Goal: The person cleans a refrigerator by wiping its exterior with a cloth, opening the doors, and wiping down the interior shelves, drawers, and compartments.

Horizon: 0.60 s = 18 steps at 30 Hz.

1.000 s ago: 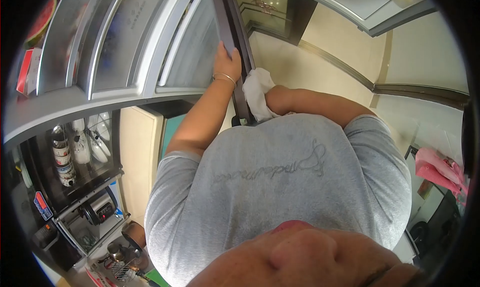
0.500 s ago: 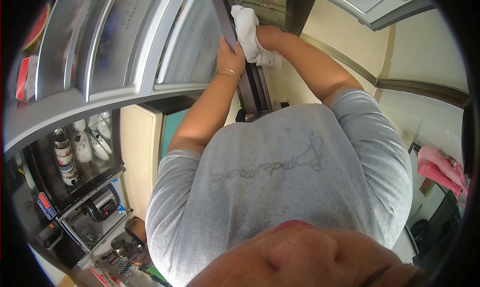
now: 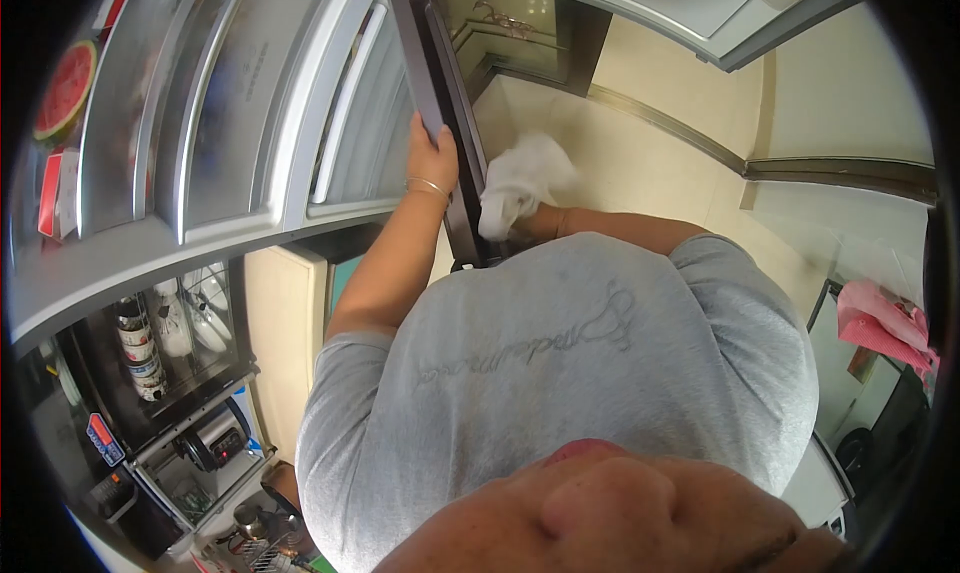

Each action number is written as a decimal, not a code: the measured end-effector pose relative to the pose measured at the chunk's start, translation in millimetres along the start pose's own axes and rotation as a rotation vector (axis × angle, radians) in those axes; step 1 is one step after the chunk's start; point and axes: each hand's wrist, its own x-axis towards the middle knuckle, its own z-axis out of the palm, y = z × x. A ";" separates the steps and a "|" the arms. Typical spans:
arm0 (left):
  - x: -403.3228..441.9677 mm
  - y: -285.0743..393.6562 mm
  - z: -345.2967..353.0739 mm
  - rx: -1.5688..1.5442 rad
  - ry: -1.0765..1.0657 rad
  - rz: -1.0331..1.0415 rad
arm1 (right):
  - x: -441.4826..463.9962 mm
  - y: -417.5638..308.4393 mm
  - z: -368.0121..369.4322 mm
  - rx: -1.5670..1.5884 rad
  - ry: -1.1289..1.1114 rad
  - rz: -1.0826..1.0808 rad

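My left hand (image 3: 433, 161) is closed over the top edge of a dark brown panel (image 3: 425, 48), which looks like the front of a pulled-out lower fridge drawer or door. A thin bracelet circles that wrist. Bunched in my right hand (image 3: 543, 222) is a white cloth (image 3: 520, 181), its loose end smeared by motion. The cloth lies against the panel's near end, close to my body, and hides most of the right fingers. White plastic drawers (image 3: 365, 103) stand beside the panel on the left.
The open fridge's shelves (image 3: 215, 93) fill the upper left, with a cut watermelon (image 3: 66, 91) and a red-and-white box (image 3: 58, 195). Another fridge door (image 3: 700, 13) hangs open above. A kitchen rack with bottles (image 3: 140, 348) stands lower left. Pink cloth (image 3: 880, 318) hangs at right.
My right hand has drawn the cloth from the panel's far part down to its near end. My left hand has shifted slightly left and nearer, still on the edge.
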 end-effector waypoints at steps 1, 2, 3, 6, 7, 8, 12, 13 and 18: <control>0.2 0.8 -1.5 -0.013 -0.003 0.010 | -0.1 2.6 1.7 0.068 -0.125 0.108; -0.7 0.7 -3.8 -0.024 -0.007 0.017 | -1.5 4.6 5.7 0.141 -0.252 0.216; -1.6 2.1 -5.4 -0.020 -0.010 0.014 | 8.6 -40.1 -20.5 0.028 -0.263 0.200; -1.2 6.8 -6.7 0.060 0.017 0.031 | 46.4 -27.2 -25.6 0.305 -0.006 0.951; -0.4 7.4 -7.5 0.046 0.011 0.036 | 59.3 -27.8 -36.2 0.191 0.042 0.779; 0.3 7.8 -8.1 0.031 0.007 0.041 | 72.5 -28.2 -47.0 0.076 0.088 0.606; 3.1 1.7 -10.3 0.019 -0.012 -0.008 | 137.5 -0.9 -64.0 0.187 0.215 0.488; 2.2 -0.7 -10.1 0.075 0.001 0.004 | 154.6 -1.4 -70.3 0.273 0.228 0.525; 2.9 -6.5 -17.4 0.059 -0.031 -0.031 | 182.2 -31.5 -90.2 0.414 0.290 0.640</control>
